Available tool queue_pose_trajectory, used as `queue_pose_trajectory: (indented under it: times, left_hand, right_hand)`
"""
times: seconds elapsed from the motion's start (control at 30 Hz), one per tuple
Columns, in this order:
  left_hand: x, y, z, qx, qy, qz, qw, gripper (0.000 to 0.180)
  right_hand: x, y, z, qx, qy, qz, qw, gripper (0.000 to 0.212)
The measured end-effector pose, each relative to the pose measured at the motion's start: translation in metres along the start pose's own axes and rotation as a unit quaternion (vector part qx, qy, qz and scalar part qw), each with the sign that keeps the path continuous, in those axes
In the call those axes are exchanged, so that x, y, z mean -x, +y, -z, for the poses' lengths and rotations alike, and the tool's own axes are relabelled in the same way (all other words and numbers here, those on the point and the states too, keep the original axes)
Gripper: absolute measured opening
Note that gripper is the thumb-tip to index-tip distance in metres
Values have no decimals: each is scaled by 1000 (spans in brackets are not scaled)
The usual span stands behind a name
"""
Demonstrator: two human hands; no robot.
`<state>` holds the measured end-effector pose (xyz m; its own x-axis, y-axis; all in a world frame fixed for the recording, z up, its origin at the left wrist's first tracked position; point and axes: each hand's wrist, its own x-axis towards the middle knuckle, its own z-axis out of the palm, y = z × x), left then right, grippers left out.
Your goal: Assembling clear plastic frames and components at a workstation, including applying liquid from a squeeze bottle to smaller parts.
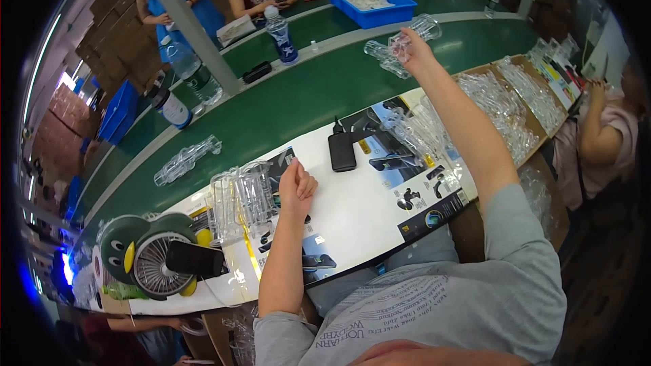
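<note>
Stretching out over the long green conveyor belt (pixel 285 118), your right hand (pixel 415 51) has its thumb and fingers clamped on a clear, glossy moulded plastic piece (pixel 426 26) that sticks out on both sides of your grip. It is near a rectangular blue plastic bin (pixel 388 17) filled with small white bits; whether it touches the belt cannot be told. Your left hand (pixel 297 188) is loosely curled above the white printed board (pixel 366 213), just beside a row of upright clear plastic trays (pixel 241 193); whether its fingers close on anything cannot be told. Between your forearms lies a black rectangular device with a short plug (pixel 342 152). Another clear plastic piece (pixel 188 160) lies on the belt to your left.
</note>
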<state>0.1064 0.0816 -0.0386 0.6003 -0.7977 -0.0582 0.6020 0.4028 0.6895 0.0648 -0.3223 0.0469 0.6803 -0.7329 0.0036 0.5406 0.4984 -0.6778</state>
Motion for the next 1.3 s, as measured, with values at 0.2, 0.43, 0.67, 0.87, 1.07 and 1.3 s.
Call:
queue_pose_trajectory:
  times: [0.2,0.43,0.67,0.87,1.07,1.3]
  left_hand:
    - [-1,-1,3,17,11,-24,1000,37]
    - [4,6,6,1,68,-26,997,47]
    - [2,2,0,-19,50,-11,999,49]
    - [2,1,0,-19,44,-2,999,47]
    - [2,2,2,4,28,24,999,46]
    - [2,0,-2,-1,24,34,999,47]
  right_hand:
    - [-31,9,11,95,193,77,973,25]
    - [-58,35,24,172,266,-1,949,32]
    - [-75,35,50,284,395,21,873,33]
    - [-61,61,31,106,196,-53,973,33]
    - [-43,79,-19,189,270,51,943,37]
    - [24,79,-93,80,44,12,996,24]
